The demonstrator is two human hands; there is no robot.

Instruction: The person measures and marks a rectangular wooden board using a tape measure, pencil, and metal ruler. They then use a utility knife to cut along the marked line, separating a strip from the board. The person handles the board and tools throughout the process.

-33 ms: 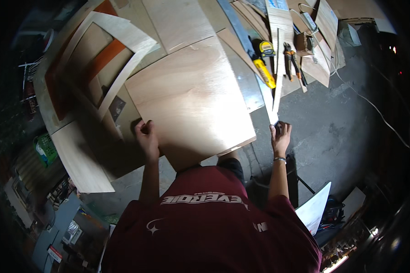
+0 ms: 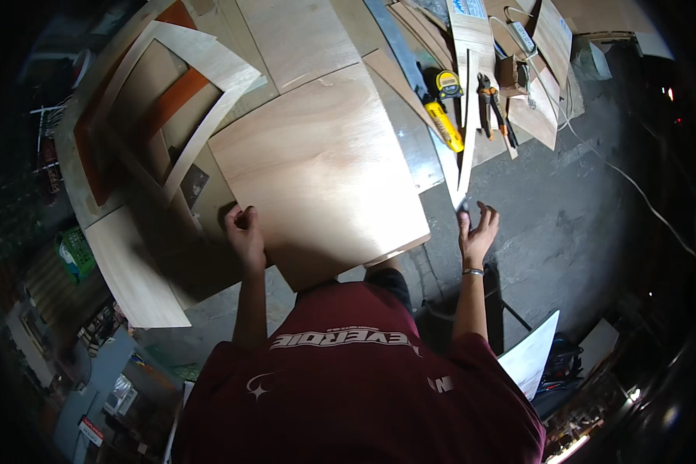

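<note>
A pale plywood panel [image 2: 317,162] lies in front of me, its near edge over my lap. My left hand [image 2: 245,236] rests by the panel's left edge, fingers curled in, with nothing visible in them. Off the panel's right side, my right hand [image 2: 478,232] has its thumb and fingers apart, just below the near end of a thin wood strip [image 2: 467,131]. Whether the thumb still touches that end, I cannot tell. Beside the strip lie a yellow utility knife [image 2: 444,125], a yellow tape measure [image 2: 448,83] and orange-and-black pliers [image 2: 486,100].
A curved plywood frame [image 2: 205,124] lies at the left over an orange-brown piece [image 2: 176,100]. Another plywood sheet [image 2: 143,278] juts out at the near left. At the far right are a power strip [image 2: 523,36] and a white cable [image 2: 634,182] trailing over the grey floor [image 2: 549,209].
My right hand's fingers have spread away from the strip's near end, which they were pinching before. My left hand keeps its curled pose beside the panel. The whole view has shifted slightly.
</note>
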